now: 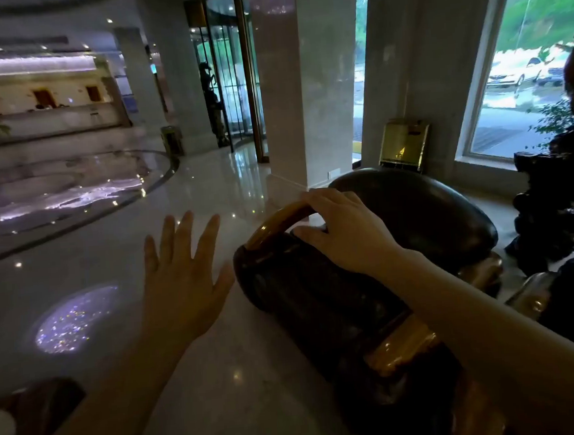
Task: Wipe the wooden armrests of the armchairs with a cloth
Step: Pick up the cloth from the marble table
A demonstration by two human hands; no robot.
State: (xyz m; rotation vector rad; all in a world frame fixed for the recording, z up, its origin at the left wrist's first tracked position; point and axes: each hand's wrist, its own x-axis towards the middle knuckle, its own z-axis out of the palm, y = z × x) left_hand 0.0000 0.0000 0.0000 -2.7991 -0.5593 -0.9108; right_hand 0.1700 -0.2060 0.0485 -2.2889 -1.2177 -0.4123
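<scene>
Left hand (180,277) raised over glossy marble floor (76,268), palm down, fingers splayed, empty. Right hand (345,230) curled over front curve of polished golden-wood armrest (279,221), gripping it; no cloth visible. Dark rounded padded armchair (416,214) just behind.

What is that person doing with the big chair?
A person is leaning over a dark armchair in a shiny lobby. Their right hand rests on top of the curved wooden armrest, fingers curled over it. The left hand is spread open in the air above the marble floor, touching nothing. The job is wiping the armrests, but no cloth can be seen in either hand; if one is there, it is hidden under the right hand.
</scene>
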